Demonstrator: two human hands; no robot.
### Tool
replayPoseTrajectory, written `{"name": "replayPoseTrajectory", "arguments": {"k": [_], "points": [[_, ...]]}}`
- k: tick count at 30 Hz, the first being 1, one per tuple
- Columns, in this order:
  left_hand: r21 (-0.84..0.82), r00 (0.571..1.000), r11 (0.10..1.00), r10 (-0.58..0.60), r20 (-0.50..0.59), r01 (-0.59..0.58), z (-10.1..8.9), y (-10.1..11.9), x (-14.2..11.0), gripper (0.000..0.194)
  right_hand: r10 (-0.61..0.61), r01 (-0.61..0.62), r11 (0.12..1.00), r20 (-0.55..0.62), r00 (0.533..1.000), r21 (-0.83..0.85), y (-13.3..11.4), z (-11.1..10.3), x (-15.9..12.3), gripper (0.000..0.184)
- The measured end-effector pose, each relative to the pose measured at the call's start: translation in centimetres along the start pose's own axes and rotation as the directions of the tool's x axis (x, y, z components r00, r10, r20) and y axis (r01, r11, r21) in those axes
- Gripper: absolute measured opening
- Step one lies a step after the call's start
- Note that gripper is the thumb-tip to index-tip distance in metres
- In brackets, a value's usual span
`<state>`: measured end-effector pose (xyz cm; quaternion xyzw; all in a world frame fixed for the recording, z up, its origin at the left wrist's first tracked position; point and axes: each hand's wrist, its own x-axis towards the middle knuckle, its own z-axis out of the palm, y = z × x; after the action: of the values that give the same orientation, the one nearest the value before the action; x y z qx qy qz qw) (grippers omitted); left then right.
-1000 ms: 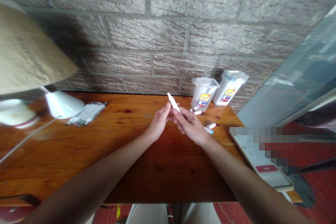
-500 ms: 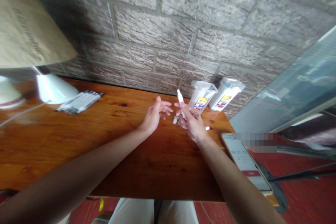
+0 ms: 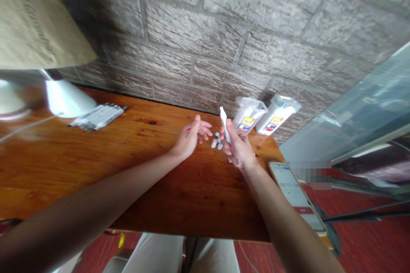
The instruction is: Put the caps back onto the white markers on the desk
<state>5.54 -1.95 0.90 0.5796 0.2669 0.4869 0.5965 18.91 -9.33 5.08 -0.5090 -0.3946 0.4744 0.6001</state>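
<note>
My right hand [image 3: 237, 146] is closed around a white marker [image 3: 224, 124], held nearly upright above the wooden table [image 3: 96, 162]. My left hand [image 3: 191, 137] hovers just to its left with fingers spread and empty; a red stain marks its thumb. A few small white and teal caps [image 3: 216, 141] lie on the table between the hands. Behind stand two clear plastic marker tubs [image 3: 249, 116] with yellow labels, against the brick wall.
A bundle of white markers [image 3: 98, 116] lies at the far left beside a white lamp base [image 3: 65, 99] and its cord. A phone [image 3: 296, 196] rests at the table's right edge. A cardboard sheet [image 3: 32, 30] overhangs top left. A glass panel stands to the right.
My left hand let go of the marker and opened. The right hand turned the marker more upright. The view shifted left and tilted.
</note>
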Motion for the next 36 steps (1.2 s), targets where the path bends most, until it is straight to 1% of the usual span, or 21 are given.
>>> {"name": "replayPoseTrajectory", "arguments": {"k": [3, 5, 7, 9, 10, 12, 14, 15, 16, 17, 19, 21, 22, 24, 26, 28, 29, 31, 32, 34, 36], "points": [[0.008, 0.998, 0.999, 0.044, 0.05, -0.045, 0.2, 0.1, -0.4, 0.067, -0.02, 0.02, 1.0, -0.008, 1.0, -0.015, 0.3, -0.1, 0.1, 0.052], [0.016, 0.991, 0.997, 0.075, 0.109, -0.077, 0.2, 0.3, -0.7, 0.061, -0.057, 0.058, 0.997, 0.013, 0.998, -0.048, 0.7, 0.0, 0.1, 0.05], [0.011, 0.981, 0.996, 0.083, 0.177, -0.087, 0.3, 0.4, -0.9, 0.054, -0.114, 0.125, 0.984, 0.088, 0.99, -0.124, 1.1, 0.1, -0.1, 0.046], [-0.017, 0.973, 0.998, 0.061, 0.222, -0.058, 0.4, 0.4, -1.0, 0.049, -0.167, 0.212, 0.952, 0.205, 0.964, -0.222, 1.2, 0.3, -0.4, 0.041], [-0.036, 0.974, 0.999, 0.046, 0.223, -0.039, 0.5, 0.5, -1.0, 0.048, -0.19, 0.261, 0.926, 0.261, 0.946, -0.273, 1.1, 0.2, -0.5, 0.039], [-0.084, 0.983, 0.996, 0.022, 0.182, -0.007, 0.5, 0.5, -0.9, 0.043, -0.25, 0.371, 0.846, 0.329, 0.911, -0.383, 0.4, -0.3, -0.6, 0.033], [-0.121, 0.993, 0.993, 0.004, 0.119, 0.01, 0.5, 0.6, -0.7, 0.039, -0.315, 0.454, 0.738, 0.34, 0.886, -0.5, -0.5, -1.7, -0.5, 0.025], [-0.133, 0.996, 0.991, -0.009, 0.084, 0.02, 0.5, 0.6, -0.5, 0.037, -0.322, 0.468, 0.69, 0.344, 0.882, -0.553, -1.0, -2.6, -0.4, 0.022], [-0.131, 0.999, 0.991, -0.018, 0.048, 0.024, 0.4, 0.6, -0.4, 0.037, -0.315, 0.456, 0.669, 0.332, 0.889, -0.587, -1.5, -3.6, -0.2, 0.021], [-0.113, 1.0, 0.993, -0.022, 0.017, 0.023, 0.4, 0.5, -0.3, 0.036, -0.288, 0.428, 0.673, 0.319, 0.903, -0.603, -1.9, -4.7, -0.1, 0.02], [-0.051, 1.0, 0.999, -0.011, -0.024, 0.01, 0.2, 0.4, -0.1, 0.034, -0.162, 0.345, 0.662, 0.323, 0.933, -0.666, -2.4, -6.6, 0.1, 0.019], [0.023, 1.0, 1.0, 0.013, -0.007, -0.012, 0.1, 0.2, -0.1, 0.034, 0.0, 0.258, 0.647, 0.338, 0.941, -0.718, -2.5, -8.0, 0.0, 0.02], [0.061, 1.0, 0.998, 0.027, 0.015, -0.027, 0.0, 0.2, -0.2, 0.035, 0.083, 0.225, 0.643, 0.359, 0.93, -0.732, -2.4, -8.4, 0.0, 0.021], [0.147, 0.996, 0.986, 0.069, 0.058, -0.077, -0.1, 0.2, -0.5, 0.038, 0.221, 0.18, 0.646, 0.407, 0.886, -0.742, -2.2, -8.9, -0.1, 0.021], [0.266, 0.987, 0.952, 0.127, 0.097, -0.149, -0.2, 0.4, -0.9, 0.038, 0.295, 0.153, 0.64, 0.425, 0.856, -0.753, -2.0, -8.9, -0.2, 0.018], [0.381, 0.974, 0.898, 0.177, 0.143, -0.219, -0.3, 0.6, -1.2, 0.036, 0.295, 0.138, 0.641, 0.408, 0.864, -0.755, -2.0, -8.6, -0.3, 0.016], [0.421, 0.966, 0.872, 0.192, 0.175, -0.25, -0.4, 0.7, -1.3, 0.034, 0.274, 0.137, 0.66, 0.407, 0.871, -0.739, -2.1, -8.4, -0.3, 0.016], [0.46, 0.95, 0.838, 0.203, 0.238, -0.294, -0.4, 0.8, -1.5, 0.03, 0.204, 0.143, 0.725, 0.409, 0.89, -0.673, -2.5, -7.8, -0.6, 0.018], [0.464, 0.943, 0.83, 0.203, 0.265, -0.309, -0.5, 0.9, -1.5, 0.03, 0.152, 0.147, 0.759, 0.392, 0.907, -0.634, -2.8, -7.5, -0.7, 0.02], [0.471, 0.936, 0.821, 0.203, 0.289, -0.323, -0.5, 0.9, -1.5, 0.029, 0.032, 0.159, 0.811, 0.314, 0.949, -0.563, -3.3, -6.9, -0.9, 0.026], [0.485, 0.94, 0.814, 0.206, 0.273, -0.319, -0.6, 0.9, -1.5, 0.03, -0.067, 0.168, 0.841, 0.209, 0.976, -0.514, -3.6, -6.5, -0.8, 0.032]]}}
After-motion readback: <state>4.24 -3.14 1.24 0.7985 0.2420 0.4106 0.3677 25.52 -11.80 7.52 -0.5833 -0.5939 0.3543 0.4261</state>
